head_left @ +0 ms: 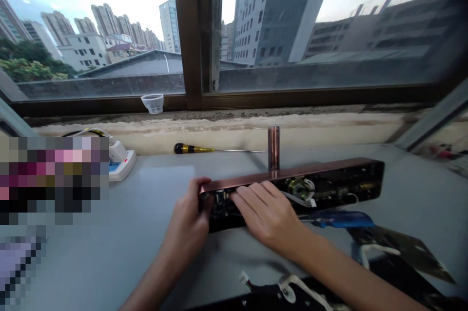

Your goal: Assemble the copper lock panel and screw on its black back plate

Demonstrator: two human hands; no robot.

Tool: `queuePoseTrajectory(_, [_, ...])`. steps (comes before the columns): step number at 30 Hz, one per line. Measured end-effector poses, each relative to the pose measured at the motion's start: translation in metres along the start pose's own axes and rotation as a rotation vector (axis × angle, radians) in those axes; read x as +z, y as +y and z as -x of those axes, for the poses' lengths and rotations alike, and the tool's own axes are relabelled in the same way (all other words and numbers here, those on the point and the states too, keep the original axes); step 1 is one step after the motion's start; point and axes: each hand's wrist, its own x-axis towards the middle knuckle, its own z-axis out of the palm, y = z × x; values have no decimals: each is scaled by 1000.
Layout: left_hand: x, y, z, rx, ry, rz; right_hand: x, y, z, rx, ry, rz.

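Note:
A long copper-coloured housing [329, 167] lies on its side on the table, its dark open side facing me. Inside it are circuit parts, a round component [300, 188] and white wires. My left hand [192, 218] is closed around the housing's left end, thumb on the open side. My right hand [268, 213] reaches into the left half of the open side, fingers pressed together and curled against the inner parts. Its thumb and whatever it pinches are hidden. Just behind the housing rises a copper-coloured tube [274, 147]. A blue-handled screwdriver [340, 219] lies in front of it, near my right wrist.
Behind lies a yellow-and-black screwdriver [195, 149] along the wall. A white power strip [122, 167] sits at the left, beside a blurred-out area. Dark panels [402, 247] and a white cable [303, 289] lie front right. A clear plastic cup [152, 103] stands on the window sill.

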Motion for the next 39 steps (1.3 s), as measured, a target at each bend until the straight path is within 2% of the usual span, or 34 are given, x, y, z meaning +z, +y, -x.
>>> queuePoseTrajectory(15, [0, 0, 1, 7, 4, 8, 1, 2, 0, -38, -23, -11])
queuePoseTrajectory(30, [1, -2, 1, 43, -3, -10, 3, 2, 1, -43, 22, -67])
queuePoseTrajectory(39, [0, 0, -1, 12, 15, 16, -5, -4, 0, 4, -48, 15])
